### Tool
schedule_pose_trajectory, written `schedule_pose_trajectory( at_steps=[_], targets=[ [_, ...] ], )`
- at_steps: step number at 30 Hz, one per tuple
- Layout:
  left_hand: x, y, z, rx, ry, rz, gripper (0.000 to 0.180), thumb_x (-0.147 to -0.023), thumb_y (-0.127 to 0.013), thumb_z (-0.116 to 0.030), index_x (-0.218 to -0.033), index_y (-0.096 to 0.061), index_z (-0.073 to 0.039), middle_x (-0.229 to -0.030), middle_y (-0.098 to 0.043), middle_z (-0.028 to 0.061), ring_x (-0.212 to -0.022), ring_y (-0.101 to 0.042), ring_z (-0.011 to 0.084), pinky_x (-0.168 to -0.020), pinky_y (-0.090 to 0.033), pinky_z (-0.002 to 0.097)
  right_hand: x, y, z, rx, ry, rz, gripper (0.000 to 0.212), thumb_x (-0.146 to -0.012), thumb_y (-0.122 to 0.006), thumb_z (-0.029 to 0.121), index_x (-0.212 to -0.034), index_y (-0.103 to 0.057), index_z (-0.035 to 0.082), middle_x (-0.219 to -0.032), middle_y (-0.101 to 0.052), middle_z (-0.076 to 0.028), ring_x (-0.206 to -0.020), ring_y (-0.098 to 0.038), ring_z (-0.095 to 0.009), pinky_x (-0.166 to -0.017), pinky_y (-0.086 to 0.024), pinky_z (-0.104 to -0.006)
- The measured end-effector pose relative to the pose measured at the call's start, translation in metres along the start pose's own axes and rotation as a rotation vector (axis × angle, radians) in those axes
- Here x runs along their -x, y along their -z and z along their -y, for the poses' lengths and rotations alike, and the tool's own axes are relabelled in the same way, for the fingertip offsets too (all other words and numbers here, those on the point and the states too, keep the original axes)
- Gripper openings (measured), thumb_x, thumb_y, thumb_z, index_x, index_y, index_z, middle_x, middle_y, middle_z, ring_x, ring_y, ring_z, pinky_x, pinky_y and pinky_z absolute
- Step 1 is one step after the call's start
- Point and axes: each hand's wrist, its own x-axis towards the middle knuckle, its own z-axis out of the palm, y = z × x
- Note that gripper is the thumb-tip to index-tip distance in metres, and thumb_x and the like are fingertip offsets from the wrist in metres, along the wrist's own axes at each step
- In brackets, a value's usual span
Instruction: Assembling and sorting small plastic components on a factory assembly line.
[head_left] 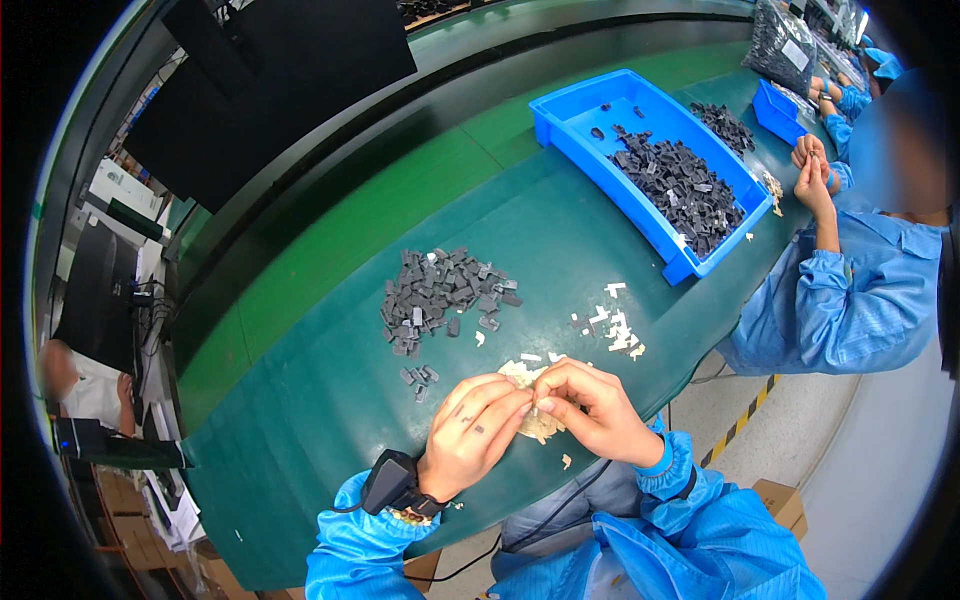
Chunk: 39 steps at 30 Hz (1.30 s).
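My left hand (474,432) and my right hand (592,408) meet fingertip to fingertip above the near edge of the green mat. Both are closed in a pinch; whatever sits between the fingers is too small and covered to name. Beneath them lies a heap of cream-coloured scraps (541,427), partly hidden by the hands. Beyond my left hand spreads a pile of small dark grey rectangular pieces (440,292), with a few of them (419,380) set apart nearer the wrist. Small white strips (618,328) are scattered past my right hand.
A blue tray (600,165) full of dark pieces stands at the far right on the green table mat (330,400). Behind it are a smaller blue bin (778,115) and a clear bag of dark parts (780,50). A co-worker in a blue smock (850,300) sits at the right.
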Motion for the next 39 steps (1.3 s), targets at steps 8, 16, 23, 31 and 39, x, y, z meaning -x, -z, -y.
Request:
schedule_pose_trajectory(
  at_steps=[8,16,23,31,39],
  targets=[
    [0.003,-0.002,0.006,0.017,-0.038,0.031,0.028,-0.078,-0.076,0.005,-0.105,-0.068,0.002,-0.105,-0.065,0.0141,-0.097,-0.068,0.0323,-0.084,-0.056,0.0396,-0.003,-0.004,-0.002,-0.046,-0.014,-0.072,0.006,-0.095,-0.063,0.003,-0.101,-0.062,0.0,-0.093,-0.063,-0.01,-0.08,-0.063,-0.018,-0.073,-0.051,-0.0303],
    [0.001,-0.003,0.001,0.008,-0.008,0.004,0.024,-0.078,-0.074,0.007,-0.101,-0.068,0.002,-0.101,-0.067,0.0132,-0.097,-0.07,0.0313,-0.084,-0.057,0.0384,-0.005,-0.005,0.003,0.049,-0.001,-0.098,0.008,-0.094,-0.063,0.001,-0.101,-0.062,0.0,-0.092,-0.063,-0.011,-0.08,-0.063,-0.02,-0.072,-0.051,-0.0311],
    [-0.001,-0.003,-0.001,0.061,0.035,-0.014,0.019,-0.079,-0.074,0.007,-0.096,-0.069,0.001,-0.098,-0.068,0.0118,-0.095,-0.071,0.0303,-0.082,-0.058,0.0371,-0.004,-0.007,0.001,-0.025,-0.028,-0.111,0.007,-0.094,-0.063,0.001,-0.1,-0.062,-0.001,-0.092,-0.063,-0.011,-0.08,-0.063,-0.019,-0.072,-0.051,-0.0309],
    [-0.001,-0.003,-0.001,0.061,0.023,-0.013,0.017,-0.078,-0.074,0.006,-0.093,-0.069,0.0,-0.096,-0.068,0.0112,-0.095,-0.071,0.0297,-0.082,-0.057,0.0372,-0.004,-0.007,-0.002,-0.051,-0.019,-0.092,0.008,-0.095,-0.064,0.003,-0.101,-0.062,-0.001,-0.092,-0.062,-0.009,-0.08,-0.062,-0.016,-0.072,-0.051,-0.0298],
    [-0.002,0.001,0.003,-0.008,0.15,-0.037,0.012,-0.077,-0.075,0.002,-0.087,-0.068,-0.001,-0.09,-0.068,0.0106,-0.09,-0.071,0.0259,-0.078,-0.055,0.0351,-0.003,-0.007,-0.006,-0.065,-0.033,-0.095,0.007,-0.095,-0.064,0.003,-0.102,-0.062,0.0,-0.091,-0.062,-0.007,-0.08,-0.062,-0.013,-0.071,-0.052,-0.0281]
  ],
)
